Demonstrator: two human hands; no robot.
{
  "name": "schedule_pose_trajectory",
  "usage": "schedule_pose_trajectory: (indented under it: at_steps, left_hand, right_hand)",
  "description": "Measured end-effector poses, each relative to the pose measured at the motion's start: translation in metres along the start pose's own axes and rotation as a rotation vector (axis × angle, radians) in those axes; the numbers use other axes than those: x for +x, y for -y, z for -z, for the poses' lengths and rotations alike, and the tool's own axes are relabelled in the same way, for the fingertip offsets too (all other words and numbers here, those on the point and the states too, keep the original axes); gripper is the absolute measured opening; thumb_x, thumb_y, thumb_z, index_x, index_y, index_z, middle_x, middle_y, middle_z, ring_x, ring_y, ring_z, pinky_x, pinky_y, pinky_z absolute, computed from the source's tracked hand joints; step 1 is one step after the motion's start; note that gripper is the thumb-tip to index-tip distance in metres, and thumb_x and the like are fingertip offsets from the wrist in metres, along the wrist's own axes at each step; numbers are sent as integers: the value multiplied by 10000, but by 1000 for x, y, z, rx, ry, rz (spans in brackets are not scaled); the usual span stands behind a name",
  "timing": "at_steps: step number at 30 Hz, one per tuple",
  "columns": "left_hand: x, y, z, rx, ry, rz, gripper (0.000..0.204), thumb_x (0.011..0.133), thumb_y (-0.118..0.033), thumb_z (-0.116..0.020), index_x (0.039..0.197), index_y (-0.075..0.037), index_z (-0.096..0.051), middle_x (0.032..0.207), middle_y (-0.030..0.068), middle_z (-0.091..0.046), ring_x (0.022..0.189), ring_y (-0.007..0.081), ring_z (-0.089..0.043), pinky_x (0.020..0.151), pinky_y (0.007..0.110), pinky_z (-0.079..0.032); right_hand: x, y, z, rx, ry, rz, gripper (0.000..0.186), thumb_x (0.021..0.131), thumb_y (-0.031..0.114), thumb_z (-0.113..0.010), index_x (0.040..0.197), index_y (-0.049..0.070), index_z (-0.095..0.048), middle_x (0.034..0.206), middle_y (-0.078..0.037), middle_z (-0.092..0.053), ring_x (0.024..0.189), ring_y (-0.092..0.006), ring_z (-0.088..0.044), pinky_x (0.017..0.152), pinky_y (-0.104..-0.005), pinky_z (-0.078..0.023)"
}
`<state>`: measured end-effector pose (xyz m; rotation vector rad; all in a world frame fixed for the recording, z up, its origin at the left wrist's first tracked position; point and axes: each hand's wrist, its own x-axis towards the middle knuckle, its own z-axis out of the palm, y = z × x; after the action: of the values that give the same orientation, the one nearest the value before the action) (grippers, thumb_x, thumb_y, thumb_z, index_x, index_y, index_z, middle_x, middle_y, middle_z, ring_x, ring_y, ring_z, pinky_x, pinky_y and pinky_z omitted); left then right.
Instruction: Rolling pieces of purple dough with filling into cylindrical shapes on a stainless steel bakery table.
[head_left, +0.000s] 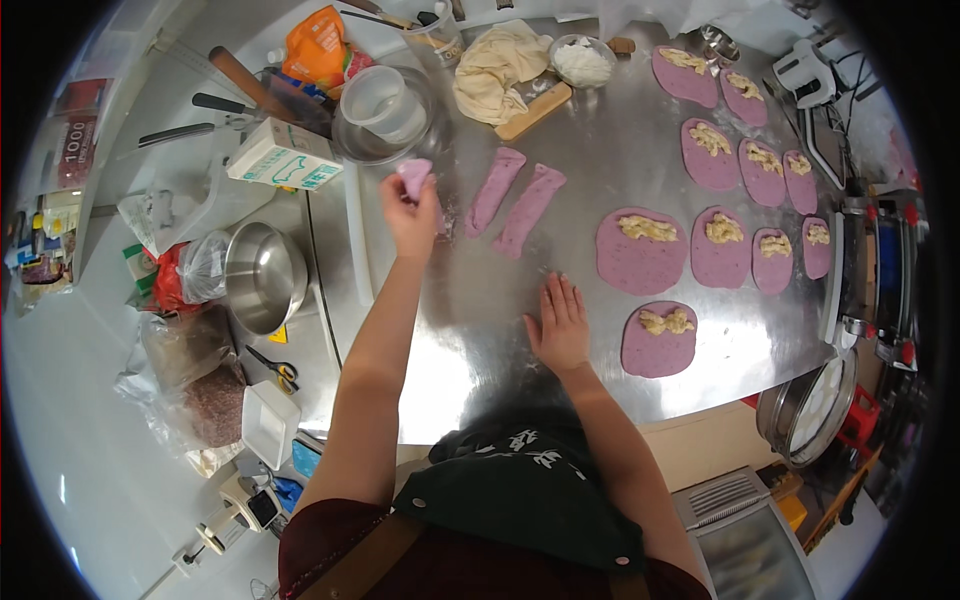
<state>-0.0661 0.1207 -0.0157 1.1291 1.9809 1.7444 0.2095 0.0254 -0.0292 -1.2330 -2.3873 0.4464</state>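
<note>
Stainless steel covers the worktable (475,300) in front of you, and its bare middle shines with reflected light. Along the far side of it lie a crumpled cream cloth (500,70), a flat wooden bar (533,112) just beside it, and a bowl of white stuff (583,62).

Your left hand (408,218) is closed around a purple dough piece (414,174) — one end of it stands up out of your fingers, near the metal basin (362,148) that has a clear plastic tub (385,104) in it. Whether the dough's lower end touches the steel, you cannot tell from this angle. Just to the right of that hand, two long purple dough strips (496,192) lie side by side, slanted and apart from each other.

Your right hand (560,325) grips nothing: it is spread palm down at the tabletop, fingers together and thumb out, between the strips and the nearest flat dough round (660,358). That round is one of ten on your right, each bearing a patch of pale yellow filling (647,228).

Off to your left sit a steel bowl (265,278), a pair of scissors (272,368) and a white tray (268,424).
</note>
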Motion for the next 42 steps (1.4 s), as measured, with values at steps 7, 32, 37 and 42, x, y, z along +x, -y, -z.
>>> schedule_pose_trajectory:
  at_steps: [7,32,37,42]
  left_hand:
    - [-7,-13,44,-576,-152,382,223,924,-156,-610,1070,-33,-493,1015,65,-563,899,136,-558,817,286,-462]
    - [40,-72,19,-1086,817,686,430,974,-204,-482,1346,1,-410,1216,127,-570,1059,231,-586,963,385,-453]
    - [-3,-109,4,-1174,496,779,454,987,-283,-453,1371,-45,-401,1323,128,-516,1255,245,-471,1056,389,-383]
    - [-3,-67,15,-1418,465,824,403,990,-308,-441,1320,-77,-439,1296,98,-531,1259,255,-458,1081,449,-346]
  right_hand:
    - [0,-1,-1,-3,15,13,519,828,233,-634,1237,-58,-500,1394,-234,-414,1299,-399,-387,1072,-511,-304]
    - [95,44,31,449,-240,-4,692,829,250,-635,1357,-83,-335,1439,-269,-330,1333,-444,-313,1083,-526,-274]
    - [202,81,65,268,-222,243,786,776,337,-668,1363,-80,-353,1445,-268,-321,1339,-422,-313,1095,-502,-269]
    - [156,78,54,176,-115,346,771,722,382,-696,1297,-73,-457,1416,-256,-369,1313,-384,-373,1066,-466,-336]
